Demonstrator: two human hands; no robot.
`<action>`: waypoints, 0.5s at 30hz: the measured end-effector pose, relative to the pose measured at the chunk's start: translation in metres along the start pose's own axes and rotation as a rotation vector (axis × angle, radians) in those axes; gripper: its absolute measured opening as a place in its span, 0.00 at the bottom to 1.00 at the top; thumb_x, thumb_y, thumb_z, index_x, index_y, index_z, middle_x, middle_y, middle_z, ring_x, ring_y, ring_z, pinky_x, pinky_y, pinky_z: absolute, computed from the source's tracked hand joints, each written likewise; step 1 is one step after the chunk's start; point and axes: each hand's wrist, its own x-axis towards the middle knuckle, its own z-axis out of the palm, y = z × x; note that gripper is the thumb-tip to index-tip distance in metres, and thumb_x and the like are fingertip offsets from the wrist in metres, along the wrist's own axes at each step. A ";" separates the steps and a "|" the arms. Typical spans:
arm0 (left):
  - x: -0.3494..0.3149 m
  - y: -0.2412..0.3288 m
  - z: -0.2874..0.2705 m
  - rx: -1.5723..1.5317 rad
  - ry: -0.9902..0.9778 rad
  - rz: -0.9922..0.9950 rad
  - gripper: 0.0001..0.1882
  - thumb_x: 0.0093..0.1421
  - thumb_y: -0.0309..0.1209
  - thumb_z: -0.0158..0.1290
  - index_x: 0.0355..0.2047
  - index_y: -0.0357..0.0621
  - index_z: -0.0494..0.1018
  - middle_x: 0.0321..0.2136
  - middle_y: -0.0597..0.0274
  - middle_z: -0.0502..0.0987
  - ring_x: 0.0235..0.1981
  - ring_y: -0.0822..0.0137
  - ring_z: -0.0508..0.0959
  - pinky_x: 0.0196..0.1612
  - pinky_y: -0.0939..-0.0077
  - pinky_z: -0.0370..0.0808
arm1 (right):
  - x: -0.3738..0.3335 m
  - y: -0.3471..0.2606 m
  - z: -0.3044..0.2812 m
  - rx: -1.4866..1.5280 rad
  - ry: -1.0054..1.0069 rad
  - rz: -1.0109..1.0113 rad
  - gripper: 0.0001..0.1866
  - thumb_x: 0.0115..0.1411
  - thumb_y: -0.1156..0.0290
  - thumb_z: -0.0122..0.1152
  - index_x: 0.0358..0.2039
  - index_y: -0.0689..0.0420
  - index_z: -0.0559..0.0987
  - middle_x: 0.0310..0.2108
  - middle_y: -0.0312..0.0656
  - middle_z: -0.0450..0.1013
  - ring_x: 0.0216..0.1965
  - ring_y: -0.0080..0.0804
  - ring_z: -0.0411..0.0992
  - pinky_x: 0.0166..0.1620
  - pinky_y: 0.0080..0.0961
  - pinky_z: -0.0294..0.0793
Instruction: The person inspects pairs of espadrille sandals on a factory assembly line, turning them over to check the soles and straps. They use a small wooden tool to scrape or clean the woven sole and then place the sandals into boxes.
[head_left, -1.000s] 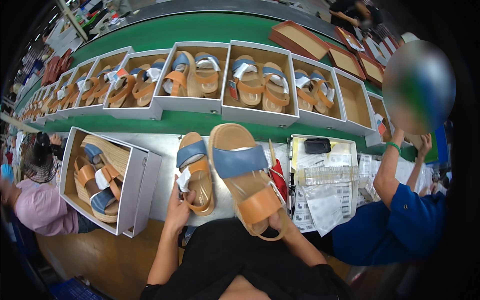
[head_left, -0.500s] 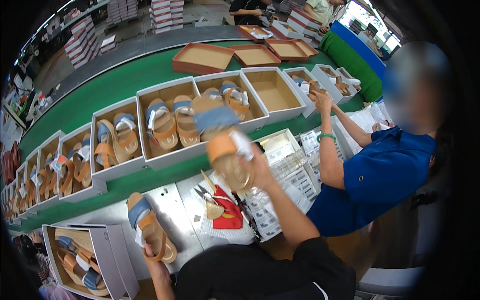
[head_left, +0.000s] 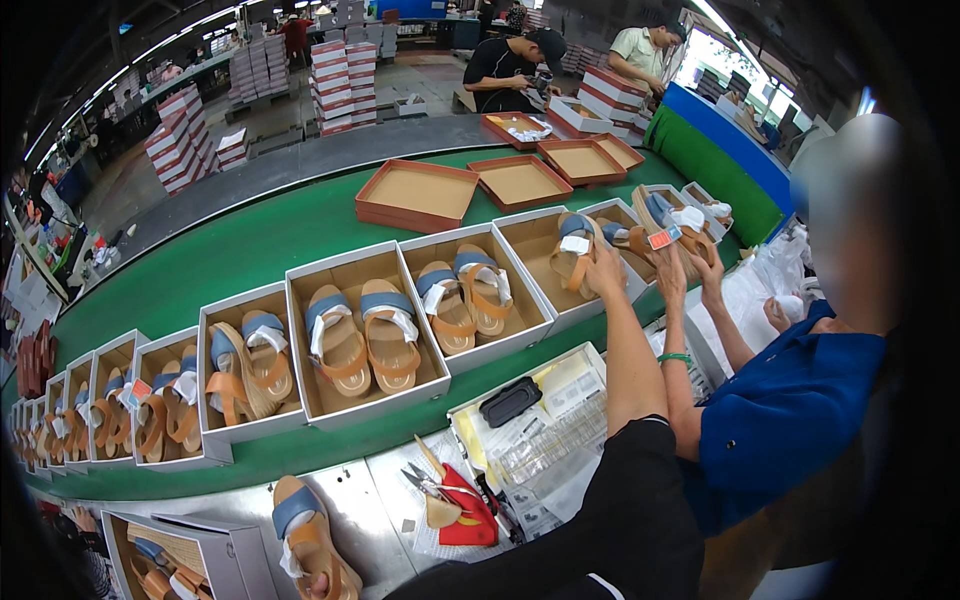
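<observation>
My right hand (head_left: 606, 274) reaches far forward, fingers closed on a tan and blue sandal (head_left: 570, 266) with white wrapping at its strap. This sandal is tilted inside an open shoe box (head_left: 548, 310) on the green belt. At the lower edge my left hand (head_left: 318, 586) shows only a thumb and some finger, gripping the heel strap of another sandal (head_left: 298, 512) above the metal table. Beside my right hand, a co-worker's hands (head_left: 684, 272) hold a sandal (head_left: 655, 215) with a red and blue tag.
Open boxes with sandal pairs (head_left: 365, 340) line the green belt (head_left: 250, 265). Red-brown lids (head_left: 415, 192) lie behind them. Scissors and a red cloth (head_left: 465, 510) rest on the metal table (head_left: 365, 500), near a tray of label sheets (head_left: 540, 440). The blue-clad co-worker (head_left: 790, 400) stands close at right.
My right hand has carried its sandal forward and right into the box that held nothing. My left hand stays on its sandal. The co-worker now holds a tagged sandal. The view has tilted up.
</observation>
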 end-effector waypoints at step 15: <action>0.018 0.093 0.069 -0.401 -0.463 -0.076 0.39 0.65 0.57 0.46 0.66 0.44 0.53 0.57 0.47 0.68 0.54 0.56 0.73 0.52 0.59 0.75 | -0.246 -0.161 -0.056 0.488 -0.198 -1.414 0.44 0.42 0.53 0.75 0.59 0.53 0.69 0.59 0.50 0.65 0.62 0.49 0.60 0.65 0.51 0.55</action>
